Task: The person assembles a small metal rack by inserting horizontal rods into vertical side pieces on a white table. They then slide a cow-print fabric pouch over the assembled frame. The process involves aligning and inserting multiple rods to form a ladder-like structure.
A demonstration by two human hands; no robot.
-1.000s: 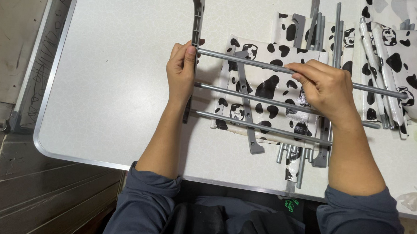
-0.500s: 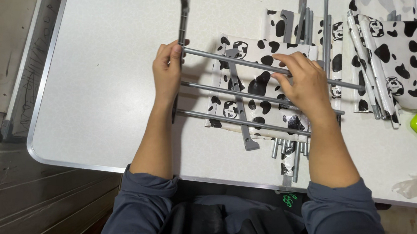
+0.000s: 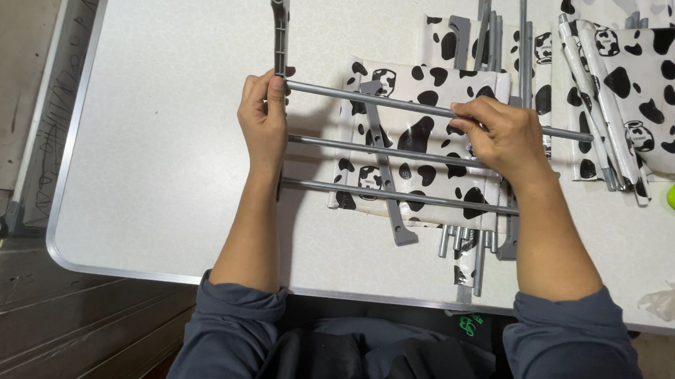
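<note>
While your left hand [image 3: 263, 121] grips the grey side bracket [image 3: 280, 31] upright on the white table [image 3: 165, 162], your right hand [image 3: 503, 138] clamps the top rod [image 3: 375, 101]. 3 rods cross the cow-print fabric [image 3: 428, 140]. Next likely: seat that rod squarely, hold the bracket steady.
</note>
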